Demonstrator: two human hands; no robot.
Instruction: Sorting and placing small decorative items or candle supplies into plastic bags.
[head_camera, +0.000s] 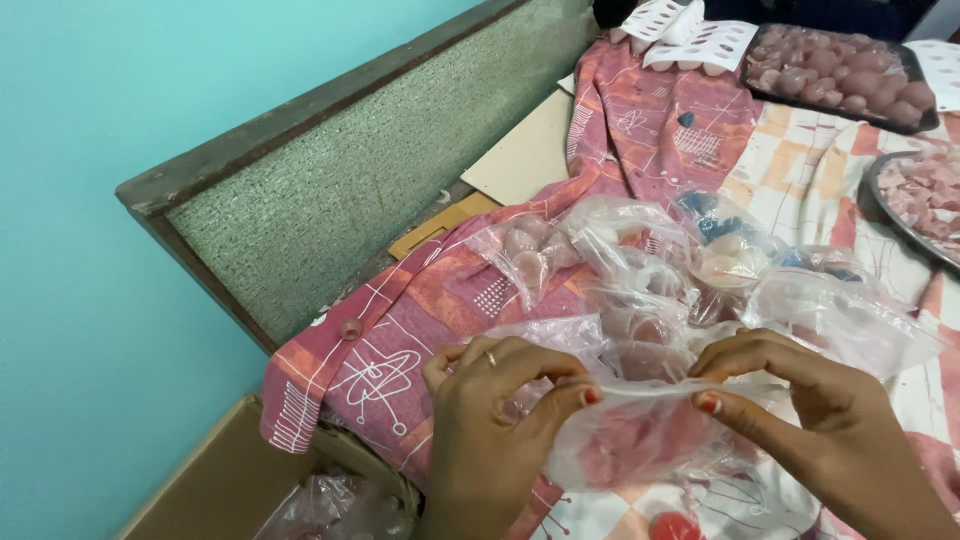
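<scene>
My left hand (495, 415) and my right hand (810, 410) pinch the top edge of a small clear plastic bag (635, 435) between them, low in the head view. The bag holds pink pieces. A gold ring shows on my left hand and both thumbnails are red. Just beyond my hands lies a heap of clear plastic bags (640, 270) with pink round stones inside, on a pink and cream patterned cloth (400, 330).
A dark tray of pink stones (840, 75) sits at the far right, a round dish of pink chips (925, 195) below it, white moulded sheets (690, 35) beside them. A grey board with a wooden frame (330, 190) leans on the turquoise wall. A cardboard box (220, 490) stands lower left.
</scene>
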